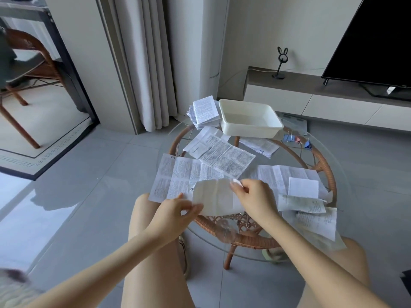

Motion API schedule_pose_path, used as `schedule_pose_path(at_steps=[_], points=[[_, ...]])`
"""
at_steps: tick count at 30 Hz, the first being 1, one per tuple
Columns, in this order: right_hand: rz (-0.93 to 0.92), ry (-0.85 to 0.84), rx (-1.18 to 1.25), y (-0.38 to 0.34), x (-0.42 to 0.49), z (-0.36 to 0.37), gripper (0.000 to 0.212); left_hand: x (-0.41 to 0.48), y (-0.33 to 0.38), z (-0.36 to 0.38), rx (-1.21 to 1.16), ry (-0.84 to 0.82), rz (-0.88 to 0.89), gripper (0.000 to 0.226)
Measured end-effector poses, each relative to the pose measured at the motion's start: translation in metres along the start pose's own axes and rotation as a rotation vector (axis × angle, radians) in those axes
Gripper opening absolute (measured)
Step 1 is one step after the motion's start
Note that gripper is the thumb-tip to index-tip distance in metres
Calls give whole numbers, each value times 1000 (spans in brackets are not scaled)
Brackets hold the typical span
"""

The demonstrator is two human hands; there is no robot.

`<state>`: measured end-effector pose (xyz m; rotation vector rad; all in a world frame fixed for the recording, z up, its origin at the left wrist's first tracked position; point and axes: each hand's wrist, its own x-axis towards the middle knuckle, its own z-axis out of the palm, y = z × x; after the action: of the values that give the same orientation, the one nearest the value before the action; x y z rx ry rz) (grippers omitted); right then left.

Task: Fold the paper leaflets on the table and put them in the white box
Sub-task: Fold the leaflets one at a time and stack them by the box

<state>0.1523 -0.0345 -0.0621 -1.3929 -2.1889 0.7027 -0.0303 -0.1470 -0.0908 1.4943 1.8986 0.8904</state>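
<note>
Pinched at opposite corners, a leaflet (216, 196) hangs between left hand (175, 213) and right hand (253, 196), above the table (320, 163).

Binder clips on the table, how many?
3, all right of the white box: left blue clip, pink clip, right blue clip. Others may be hidden.

Both bare forearms reached forward above the knees and converged. The left hand (178, 213) pinched the lower left corner of a creased white paper leaflet (216, 197). The right hand (255, 200), fingers curled, pinched its upper right corner between thumb and fingertips.
</note>
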Motion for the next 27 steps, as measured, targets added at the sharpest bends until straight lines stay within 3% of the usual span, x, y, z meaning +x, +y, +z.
schedule_pose_path(at_steps=[5,9,13,16,18,21,24,27], points=[[10,-47,-162,2,17,20,49,5,3,16,-9,314,-27,41],[5,-36,-252,1,17,25,49,10,0,23,52,377,-80,22],[15,-49,-269,0,20,26,55,6,-1,26,182,412,-115,19],[39,-56,-251,1,21,26,56,6,-4,22,326,433,-22,35],[48,-62,-248,1,22,26,56,8,-8,18,481,367,167,42],[46,-71,-263,0,22,26,55,14,-8,20,605,99,419,57],[43,-72,-272,0,22,25,56,12,2,21,606,-88,411,81],[43,-69,-267,-1,21,26,56,12,-2,20,605,-147,348,84]])
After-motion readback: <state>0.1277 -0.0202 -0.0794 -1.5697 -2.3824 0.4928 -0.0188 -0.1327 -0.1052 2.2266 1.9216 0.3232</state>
